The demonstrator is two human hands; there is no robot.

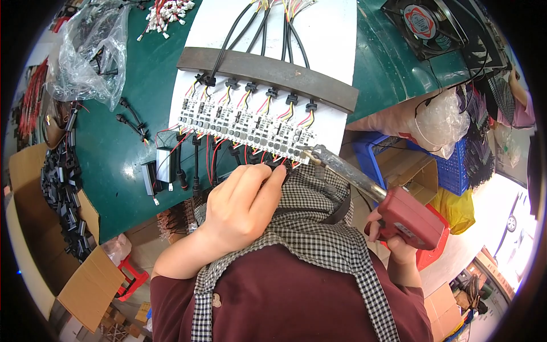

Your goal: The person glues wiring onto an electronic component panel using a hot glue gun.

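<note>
Soldering gun (413, 219) in right hand (402, 251)

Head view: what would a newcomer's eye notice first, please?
First, the red soldering gun in the right hand, its tip at the right end of the white circuit boards. Then the left hand, at the wires along their near edge. Beyond them, a dark bar crosses the white sheet.

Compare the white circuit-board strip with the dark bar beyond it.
The circuit-board strip is white and crowded with small parts; the dark bar is plain. The dark bar also looks longer than the circuit-board strip. Both are elongated and slant down toward the right.
</note>
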